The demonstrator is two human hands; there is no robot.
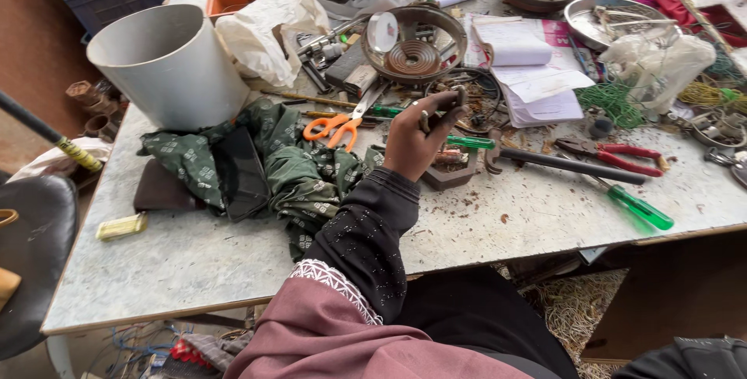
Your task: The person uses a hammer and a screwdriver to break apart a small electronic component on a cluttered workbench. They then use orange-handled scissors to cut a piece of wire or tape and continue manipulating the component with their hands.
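Observation:
My left hand [419, 139] reaches over the marbled worktable [194, 262] in a black sleeve under a maroon shawl. Its fingers are curled around a small dark metal piece [457, 100] held just above the clutter. Directly behind the hand lie a short green-handled screwdriver [471, 142] and a dark hexagonal part [453, 177]. Orange-handled scissors [334, 127] lie to its left. A round metal frame with a copper coil [412, 57] stands beyond it. My right hand is out of sight.
A white bucket [167, 64] and a green patterned cloth [289, 163] with a black flat case [241, 173] fill the left. Red-handled pliers [618, 153], a long green screwdriver [640, 208], papers [533, 71], green wire [611, 100] and a steel bowl [607, 17] lie right. A black chair [31, 258] stands at far left.

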